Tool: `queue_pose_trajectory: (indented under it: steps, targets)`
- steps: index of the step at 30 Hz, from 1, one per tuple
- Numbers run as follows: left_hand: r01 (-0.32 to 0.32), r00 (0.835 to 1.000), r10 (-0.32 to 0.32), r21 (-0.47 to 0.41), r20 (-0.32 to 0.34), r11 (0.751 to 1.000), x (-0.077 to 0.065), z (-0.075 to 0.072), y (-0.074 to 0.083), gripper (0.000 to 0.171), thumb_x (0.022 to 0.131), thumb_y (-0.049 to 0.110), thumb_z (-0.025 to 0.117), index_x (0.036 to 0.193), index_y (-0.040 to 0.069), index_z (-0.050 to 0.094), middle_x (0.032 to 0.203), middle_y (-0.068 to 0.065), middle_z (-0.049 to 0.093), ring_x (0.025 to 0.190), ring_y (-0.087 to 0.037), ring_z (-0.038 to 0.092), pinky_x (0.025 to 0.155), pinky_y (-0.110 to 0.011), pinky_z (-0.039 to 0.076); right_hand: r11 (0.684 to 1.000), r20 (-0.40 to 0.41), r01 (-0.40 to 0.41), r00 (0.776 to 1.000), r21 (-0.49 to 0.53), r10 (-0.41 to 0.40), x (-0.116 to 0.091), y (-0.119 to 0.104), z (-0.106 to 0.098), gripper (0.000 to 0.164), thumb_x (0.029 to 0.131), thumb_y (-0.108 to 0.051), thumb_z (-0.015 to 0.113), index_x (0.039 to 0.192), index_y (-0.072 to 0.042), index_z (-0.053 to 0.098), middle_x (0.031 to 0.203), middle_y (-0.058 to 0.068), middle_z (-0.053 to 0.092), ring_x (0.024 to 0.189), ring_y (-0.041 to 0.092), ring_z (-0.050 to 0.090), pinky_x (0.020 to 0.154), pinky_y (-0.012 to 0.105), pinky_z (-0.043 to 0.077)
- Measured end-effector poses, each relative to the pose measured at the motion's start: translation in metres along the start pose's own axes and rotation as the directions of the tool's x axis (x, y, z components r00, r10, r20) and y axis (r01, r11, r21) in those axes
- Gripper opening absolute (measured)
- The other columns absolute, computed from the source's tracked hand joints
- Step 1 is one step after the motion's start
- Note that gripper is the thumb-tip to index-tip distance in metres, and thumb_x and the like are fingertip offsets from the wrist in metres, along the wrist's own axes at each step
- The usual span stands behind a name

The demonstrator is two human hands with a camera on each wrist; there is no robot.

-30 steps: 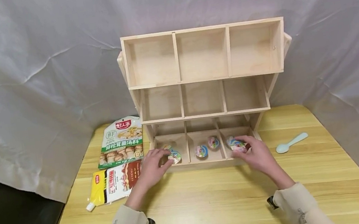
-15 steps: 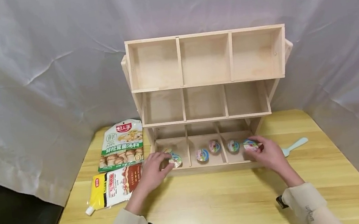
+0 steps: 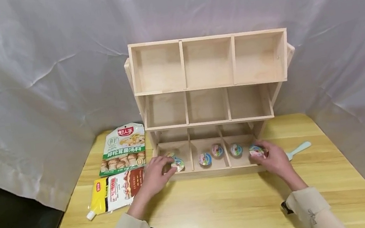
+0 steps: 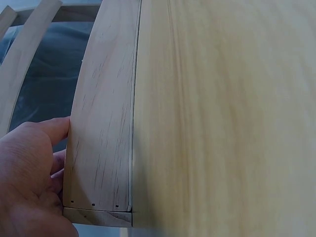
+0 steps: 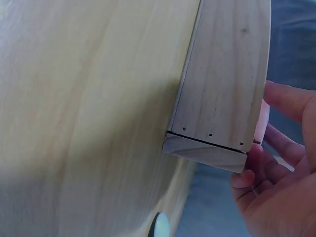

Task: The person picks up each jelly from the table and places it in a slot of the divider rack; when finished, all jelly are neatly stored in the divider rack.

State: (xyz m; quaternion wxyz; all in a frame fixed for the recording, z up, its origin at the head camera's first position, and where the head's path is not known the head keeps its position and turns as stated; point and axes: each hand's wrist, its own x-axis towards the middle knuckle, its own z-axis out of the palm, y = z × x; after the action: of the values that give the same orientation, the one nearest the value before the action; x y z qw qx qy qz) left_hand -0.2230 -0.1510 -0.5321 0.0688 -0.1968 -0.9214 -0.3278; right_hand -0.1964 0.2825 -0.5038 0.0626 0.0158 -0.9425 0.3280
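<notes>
Small jelly cups lie in the bottom tier of a wooden storage rack (image 3: pixel 212 87). My left hand (image 3: pixel 154 174) is at the bottom left compartment, its fingertips beside a jelly cup (image 3: pixel 178 164); whether they grip it is hidden. In the left wrist view the thumb of that hand (image 4: pixel 32 173) meets the edge of the front board (image 4: pixel 98 138). At the far end of the right compartment, my right hand (image 3: pixel 276 159) pinches a pink and blue jelly cup (image 3: pixel 256 151). Another jelly cup (image 3: pixel 236 149) lies to its left. The middle compartment holds two jelly cups (image 3: pixel 205 159).
Left of the rack lie a green and white mushroom seasoning pouch (image 3: pixel 122 147) and a yellow, white and brown spouted pouch (image 3: pixel 118 191). A pale blue spoon (image 3: pixel 299 149) lies right of the rack, partly behind my right hand. Grey cloth (image 3: pixel 42 90) hangs around the table (image 3: pixel 217 210).
My right hand has moved rightward within the right compartment with one jelly cup, leaving the other visible on its left. My left hand has stayed at the left compartment.
</notes>
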Motion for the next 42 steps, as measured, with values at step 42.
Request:
queue_pose_trajectory:
  steps: [42]
  targets:
    - [0.001,1.0,-0.001,0.005,-0.018,1.0,-0.001,0.002,0.001,0.033,0.096,0.033,0.075,0.123,0.014,0.072,0.134,-0.008,0.069,0.13,-0.034,0.054,0.112,-0.062,0.037,0.987,-0.046,0.046,0.997,-0.152,-0.054,0.006,0.001,0.018,0.048,0.087,-0.032,0.082,0.124,-0.002,0.072,0.13,0.029,0.067,0.139,0.052,0.04,0.107,0.073,0.037]
